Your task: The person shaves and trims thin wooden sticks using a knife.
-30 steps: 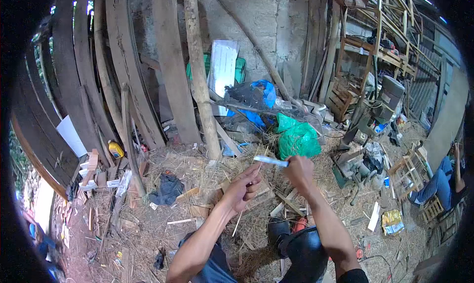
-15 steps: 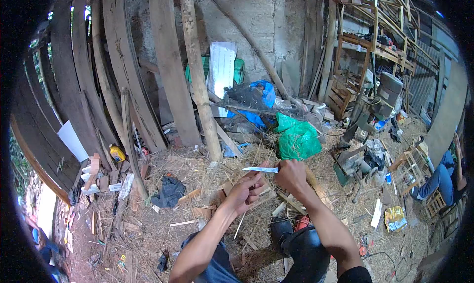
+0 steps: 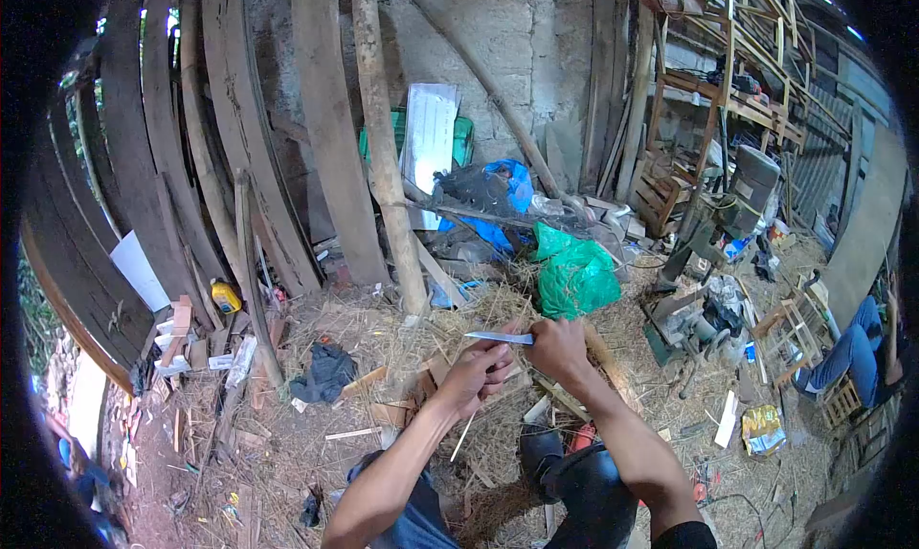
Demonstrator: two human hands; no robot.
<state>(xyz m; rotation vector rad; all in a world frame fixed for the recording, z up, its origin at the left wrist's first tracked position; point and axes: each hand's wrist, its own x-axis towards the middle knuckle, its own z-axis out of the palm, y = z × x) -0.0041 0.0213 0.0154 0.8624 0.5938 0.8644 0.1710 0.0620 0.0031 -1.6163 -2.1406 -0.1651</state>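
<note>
My right hand (image 3: 561, 350) is closed round the handle of a knife (image 3: 500, 337), whose pale blade points left. The blade lies across the top of my left hand (image 3: 474, 375), close to its fingertips. In my left hand's curled fingers is a thin wooden stick (image 3: 461, 441), its lower end poking out below the palm. Where the blade meets the stick is too small to make out. Both hands are held in front of my bent knees, over a floor strewn with shavings.
A green plastic bag (image 3: 577, 273) lies beyond my hands, near a wooden post (image 3: 391, 176). To the left are a black plastic bag (image 3: 325, 373) and a yellow bottle (image 3: 226, 297). A machine (image 3: 737, 200) stands at right, and another person's legs (image 3: 844, 353) show at the far right.
Both hands and the knife have shifted slightly left and down in view, the right hand a little more. The grips look the same.
</note>
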